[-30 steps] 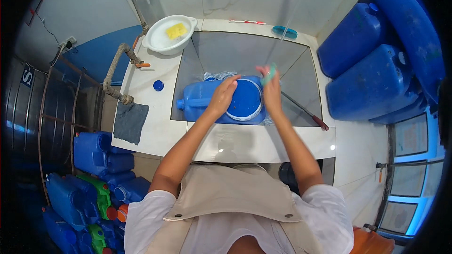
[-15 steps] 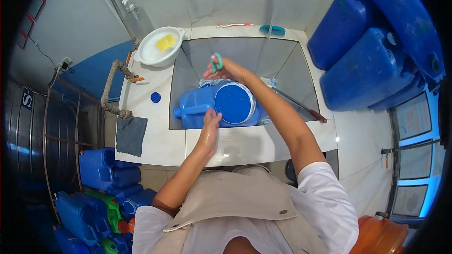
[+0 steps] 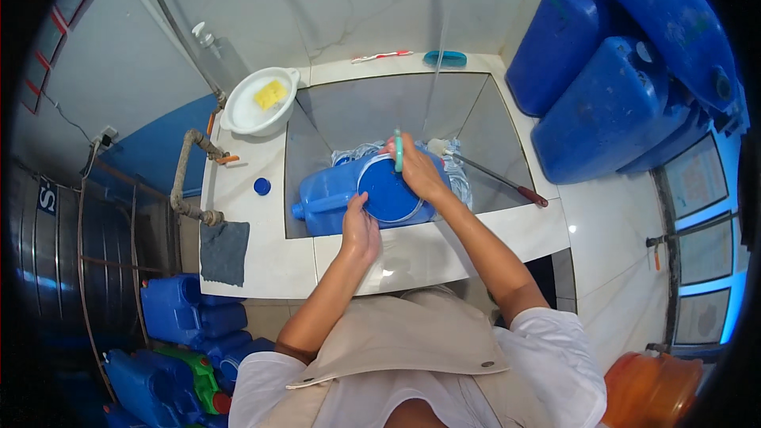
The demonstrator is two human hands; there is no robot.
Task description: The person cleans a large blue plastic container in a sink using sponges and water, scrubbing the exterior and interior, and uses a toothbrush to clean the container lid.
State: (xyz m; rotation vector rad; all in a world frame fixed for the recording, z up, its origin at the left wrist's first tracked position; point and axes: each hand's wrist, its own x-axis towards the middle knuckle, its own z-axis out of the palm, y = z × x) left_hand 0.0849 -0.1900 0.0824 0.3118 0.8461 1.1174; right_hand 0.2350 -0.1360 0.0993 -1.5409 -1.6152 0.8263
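A blue water container (image 3: pixel 326 182) with a moulded handle lies on its side in the sink (image 3: pixel 499 166). Its wide round blue lid (image 3: pixel 388 192), rimmed in white, faces up toward me. My left hand (image 3: pixel 362 231) grips the lid's near left edge, thumb on top. Over the far right part of the lid, my right hand (image 3: pixel 416 168) is closed around a small pale-green curved handle (image 3: pixel 398 150); whatever lies under it is hidden by the fingers. A long thin rod with a dark red grip (image 3: pixel 533 196) leans from the sink over its right edge.
A white basin (image 3: pixel 258 115) with a yellow sponge (image 3: pixel 270 95) stands back left, near a pump bottle (image 3: pixel 218 51). On the counter lie a small blue cap (image 3: pixel 261 186) and a grey cloth (image 3: pixel 224 254). Behind the sink sits a teal brush (image 3: pixel 445 59). Large blue jerrycans (image 3: pixel 602 111) crowd the right.
My right hand has come down from above the container's far side onto its lid, carrying the pale-green handle. My left hand stays at the lid's near left edge. The whole view has shifted slightly.
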